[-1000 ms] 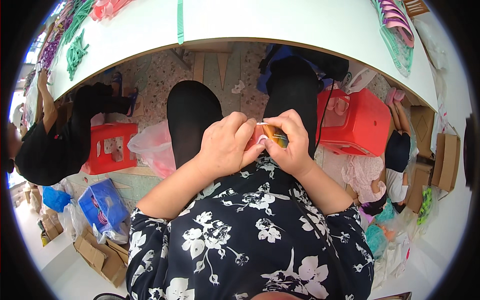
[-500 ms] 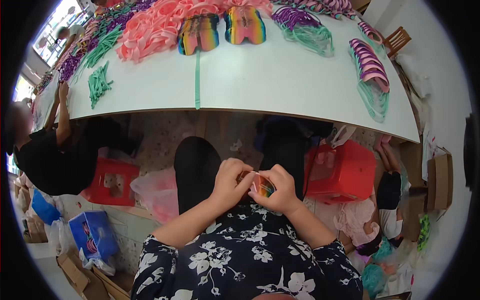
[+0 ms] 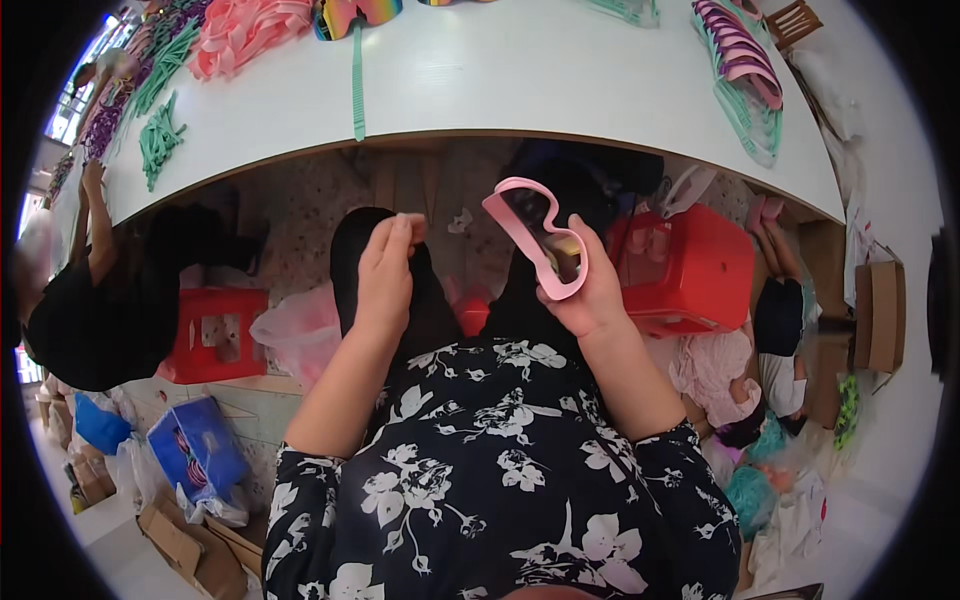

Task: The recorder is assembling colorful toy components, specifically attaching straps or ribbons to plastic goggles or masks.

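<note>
My right hand (image 3: 590, 290) grips a pair of goggles (image 3: 570, 285) by one end, its fingers behind the lens. The goggles are tilted over my lap, with their pink padded rim toward me and a dark, see-through lens inside it. My left hand (image 3: 385, 265) is raised over my left knee, apart from the goggles. Its fingers are loosely bent and hold nothing that I can see. Ahead on the white table (image 3: 450, 85) lie rainbow-lensed goggles (image 3: 357, 14), with a green strap (image 3: 358, 85) stretching from them toward the table's near edge.
Pink straps (image 3: 250, 35) are heaped at the far left, beside a green strap bundle (image 3: 160, 140). A row of pink-and-purple goggles (image 3: 738, 50) lies at the right. Red stools (image 3: 690, 270) flank me. A co-worker (image 3: 100, 300) sits at the left, near a blue crate (image 3: 198, 450).
My hands have moved apart; both were together on the goggles. The right hand now holds them alone, turned with the pink rim showing. The view has shifted, cutting off the table's far side.
</note>
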`<act>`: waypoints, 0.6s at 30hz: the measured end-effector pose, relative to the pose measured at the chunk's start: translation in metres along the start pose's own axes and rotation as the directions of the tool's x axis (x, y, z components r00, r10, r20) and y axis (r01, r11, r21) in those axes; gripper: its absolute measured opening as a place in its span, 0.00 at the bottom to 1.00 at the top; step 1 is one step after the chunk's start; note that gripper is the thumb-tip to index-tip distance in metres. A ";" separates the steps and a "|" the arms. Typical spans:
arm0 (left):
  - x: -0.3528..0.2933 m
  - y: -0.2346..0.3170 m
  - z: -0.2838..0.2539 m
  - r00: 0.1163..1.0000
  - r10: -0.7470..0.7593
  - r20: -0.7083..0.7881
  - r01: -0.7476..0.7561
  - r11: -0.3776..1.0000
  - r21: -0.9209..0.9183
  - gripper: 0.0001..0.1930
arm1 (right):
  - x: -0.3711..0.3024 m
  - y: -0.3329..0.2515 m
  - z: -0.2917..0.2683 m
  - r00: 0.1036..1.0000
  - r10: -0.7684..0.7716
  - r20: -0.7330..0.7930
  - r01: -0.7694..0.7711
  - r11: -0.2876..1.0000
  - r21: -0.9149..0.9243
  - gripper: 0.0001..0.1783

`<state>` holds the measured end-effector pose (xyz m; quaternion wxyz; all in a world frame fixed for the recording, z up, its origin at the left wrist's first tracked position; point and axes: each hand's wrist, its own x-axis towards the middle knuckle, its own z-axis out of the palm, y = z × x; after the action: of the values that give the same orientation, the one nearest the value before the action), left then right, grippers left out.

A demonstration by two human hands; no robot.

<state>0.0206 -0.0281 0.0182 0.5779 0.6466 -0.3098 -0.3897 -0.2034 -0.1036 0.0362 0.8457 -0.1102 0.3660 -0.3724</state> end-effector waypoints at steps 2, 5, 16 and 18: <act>-0.006 -0.011 0.001 0.994 -0.102 0.043 0.104 0.994 -0.031 0.20 | 0.004 0.005 -0.011 0.992 0.126 0.019 -0.127 0.990 0.062 0.19; -0.013 -0.016 0.010 0.987 -0.129 0.101 0.136 0.989 -0.063 0.19 | 0.006 0.008 -0.013 0.976 0.216 0.033 -0.219 0.968 0.125 0.19; -0.025 -0.002 0.036 0.922 -0.211 0.324 0.246 0.967 -0.071 0.21 | 0.009 0.013 -0.007 0.987 0.160 0.008 -0.160 0.983 0.084 0.20; -0.028 0.008 0.047 0.897 -0.174 0.406 0.224 0.971 -0.078 0.25 | 0.003 0.017 0.007 0.998 0.006 -0.068 -0.006 1.000 0.003 0.20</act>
<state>-0.0337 -0.0288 0.0292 0.4988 0.5460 -0.3279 -0.5878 -0.1878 -0.0948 0.0324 0.8341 -0.0951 0.3942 -0.3740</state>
